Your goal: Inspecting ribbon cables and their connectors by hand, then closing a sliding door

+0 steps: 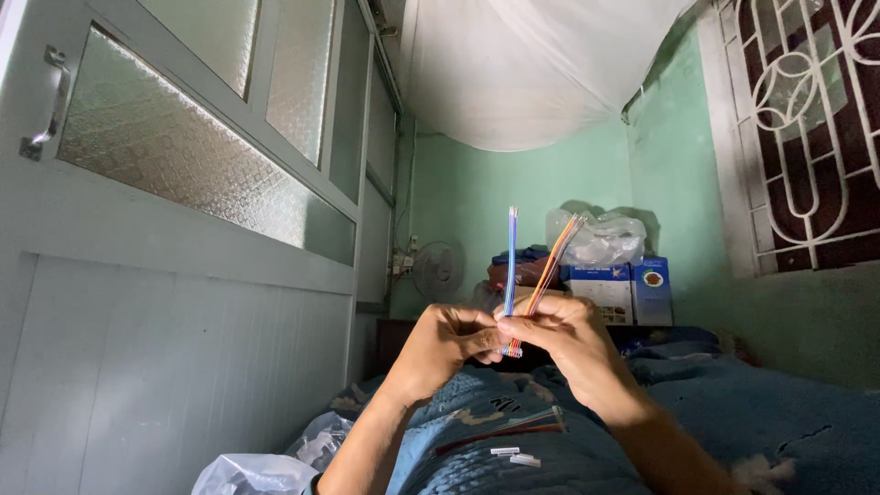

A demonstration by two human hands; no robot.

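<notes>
While both hands are raised together in front of me, my left hand [442, 344] pinches the small white connector [511, 350] at the base of a bundle of coloured wires [511, 261], fingers curled tight around it. My right hand [561, 332], touching the left, closes on the same wires just above the connector; some strands fan out orange [555, 252] above its knuckles. Below the hands, on a blue blanket [752, 422], lie more coloured wires [513, 426] and two loose white connectors [513, 455]. A clear plastic bag [257, 475] sits below the left forearm.
</notes>
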